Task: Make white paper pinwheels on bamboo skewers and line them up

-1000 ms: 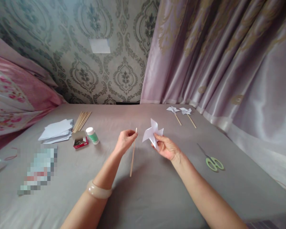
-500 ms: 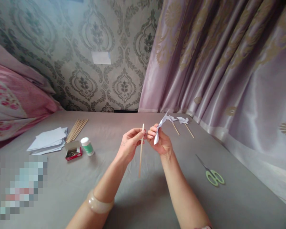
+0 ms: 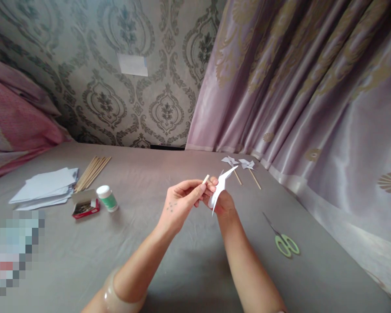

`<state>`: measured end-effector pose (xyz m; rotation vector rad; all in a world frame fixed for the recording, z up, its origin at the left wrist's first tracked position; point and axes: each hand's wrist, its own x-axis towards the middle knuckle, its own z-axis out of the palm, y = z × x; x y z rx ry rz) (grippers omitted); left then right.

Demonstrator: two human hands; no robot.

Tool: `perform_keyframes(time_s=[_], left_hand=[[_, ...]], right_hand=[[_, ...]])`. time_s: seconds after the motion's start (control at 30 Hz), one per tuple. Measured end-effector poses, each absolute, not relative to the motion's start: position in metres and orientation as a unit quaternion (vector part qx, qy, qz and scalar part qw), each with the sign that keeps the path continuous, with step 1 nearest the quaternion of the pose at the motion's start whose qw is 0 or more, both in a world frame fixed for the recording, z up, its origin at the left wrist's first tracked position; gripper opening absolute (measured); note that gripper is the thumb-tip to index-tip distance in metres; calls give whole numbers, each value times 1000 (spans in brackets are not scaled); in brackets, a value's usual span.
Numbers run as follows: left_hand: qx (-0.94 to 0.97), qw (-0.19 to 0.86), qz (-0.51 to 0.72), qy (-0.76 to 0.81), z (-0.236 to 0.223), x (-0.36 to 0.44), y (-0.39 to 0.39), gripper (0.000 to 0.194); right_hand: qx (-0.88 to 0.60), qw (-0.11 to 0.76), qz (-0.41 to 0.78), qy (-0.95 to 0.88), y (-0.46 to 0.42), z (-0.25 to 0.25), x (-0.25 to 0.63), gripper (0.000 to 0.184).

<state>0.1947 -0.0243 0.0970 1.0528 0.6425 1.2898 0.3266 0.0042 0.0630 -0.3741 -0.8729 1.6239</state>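
My left hand [image 3: 182, 198] is closed around a thin wooden stick [image 3: 206, 179]. Only the pale tip of the stick shows above my thumb; the rest is hidden by the hand. Close beside it, my right hand [image 3: 226, 202] grips a folded white paper pinwheel [image 3: 220, 188], seen nearly edge-on. The fingertips of both hands meet between stick and paper, and whether the two touch I cannot tell. Farther back lie two finished-looking paper pinwheels on sticks, a left one [image 3: 230, 161] and a right one [image 3: 246, 164].
Green-handled scissors [image 3: 286, 245] lie at the right. To the left are a stack of white paper [image 3: 42, 184], several wooden sticks [image 3: 93, 174], a small red box [image 3: 86, 209] of metal pieces and a white-and-green bottle [image 3: 107, 198]. A purple curtain [image 3: 263, 87] borders the right side.
The stick, upright before, now tilts with its top toward the pinwheel. My hands have come closer together and the pinwheel has turned slightly. The view has shifted a little.
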Motion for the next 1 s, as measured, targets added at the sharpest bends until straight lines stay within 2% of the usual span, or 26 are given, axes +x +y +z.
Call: perform_keyframes(time_s=[0.27, 0.4, 0.77, 1.0], left_hand=[[562, 518, 554, 331, 107, 188, -35, 17], [590, 495, 550, 323, 110, 186, -38, 16], [600, 495, 548, 308, 111, 186, -42, 18], [597, 495, 556, 300, 113, 185, -42, 20]], right_hand=[[-217, 600, 655, -405, -4, 76, 330, 46], [-226, 601, 641, -421, -7, 81, 331, 51], [-190, 622, 602, -463, -8, 86, 333, 31], [-188, 627, 598, -463, -10, 87, 333, 27]])
